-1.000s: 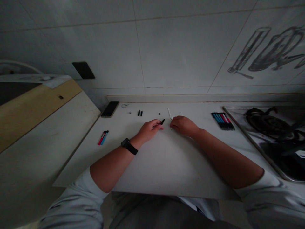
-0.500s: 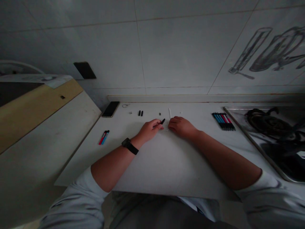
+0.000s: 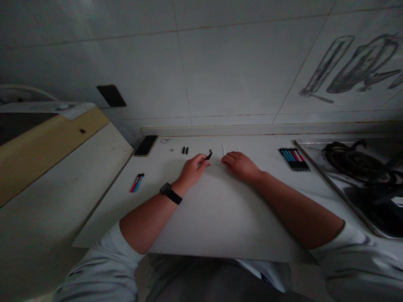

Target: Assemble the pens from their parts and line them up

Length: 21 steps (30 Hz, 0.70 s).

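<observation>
My left hand [image 3: 192, 168], with a dark watch on the wrist, pinches a small black pen part [image 3: 209, 156] between thumb and fingers. To its right, my right hand [image 3: 242, 166] is closed low over the counter. A thin pale piece [image 3: 219, 162] sticks out leftward from its fingertips; its kind is too small to tell. Just beyond that hand a slim white stick [image 3: 223, 148] lies on the counter. Two short black pen pieces [image 3: 185, 150] lie side by side farther left, near some tiny light-coloured bits [image 3: 171, 149].
A red and a blue pen [image 3: 137, 183] lie at the left, below a phone [image 3: 145, 145]. Several pens [image 3: 294, 159] are lined up at the right beside the gas stove [image 3: 352, 167]. A tiled wall [image 3: 226, 75] closes off the back of the white counter [image 3: 217, 222].
My left hand has drawn slightly left and away from the right hand, carrying the black pen part. The right hand has stayed nearly in place, and the pale piece at its fingertips shows more clearly.
</observation>
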Available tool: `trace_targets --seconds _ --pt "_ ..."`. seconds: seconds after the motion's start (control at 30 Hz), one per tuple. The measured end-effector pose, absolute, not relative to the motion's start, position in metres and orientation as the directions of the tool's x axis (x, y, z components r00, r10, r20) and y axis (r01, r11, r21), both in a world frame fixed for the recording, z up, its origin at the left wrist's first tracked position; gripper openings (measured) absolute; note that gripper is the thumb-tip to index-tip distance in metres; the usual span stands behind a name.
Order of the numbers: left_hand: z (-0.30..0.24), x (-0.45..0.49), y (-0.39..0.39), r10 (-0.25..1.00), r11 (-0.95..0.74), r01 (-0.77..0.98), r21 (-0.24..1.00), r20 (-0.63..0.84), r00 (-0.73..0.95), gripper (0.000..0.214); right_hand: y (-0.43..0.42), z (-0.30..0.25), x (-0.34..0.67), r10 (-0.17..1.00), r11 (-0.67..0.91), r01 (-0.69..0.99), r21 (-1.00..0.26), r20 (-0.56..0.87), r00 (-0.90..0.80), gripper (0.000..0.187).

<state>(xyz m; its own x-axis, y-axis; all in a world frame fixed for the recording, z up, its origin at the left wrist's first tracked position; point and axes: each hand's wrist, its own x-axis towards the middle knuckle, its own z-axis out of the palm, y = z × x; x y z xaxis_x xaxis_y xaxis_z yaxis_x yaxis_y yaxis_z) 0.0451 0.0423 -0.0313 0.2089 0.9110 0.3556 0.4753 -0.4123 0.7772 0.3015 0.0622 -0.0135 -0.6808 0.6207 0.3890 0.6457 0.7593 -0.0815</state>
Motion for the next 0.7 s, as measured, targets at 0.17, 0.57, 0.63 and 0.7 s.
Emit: trace_targets --seconds 0.17,0.57,0.63,0.7 --pt "-0.0295 0.0424 0.0441 0.899 -0.426 0.599 0.678 0.395 0.192 0.011 0.0611 -0.0180 0.3055 0.705 0.673 0.696 -0.250 0.500 -0.503 0.029" --pt "-0.0272 0.0441 0.0424 0.887 -0.449 0.597 0.665 0.413 0.206 0.011 0.0532 -0.0144 0.3030 0.680 0.707 0.604 -0.368 0.590 -0.436 0.030" --pt "-0.0278 0.0440 0.0425 0.886 -0.452 0.594 0.665 0.412 0.213 0.011 0.0530 -0.0139 0.3032 0.675 0.713 0.598 -0.367 0.590 -0.443 0.030" --pt "-0.0286 0.0439 0.0426 0.885 -0.456 0.591 0.666 0.413 0.217 0.012 0.0530 -0.0138 0.3036 0.678 0.713 0.597 -0.368 0.581 -0.451 0.030"
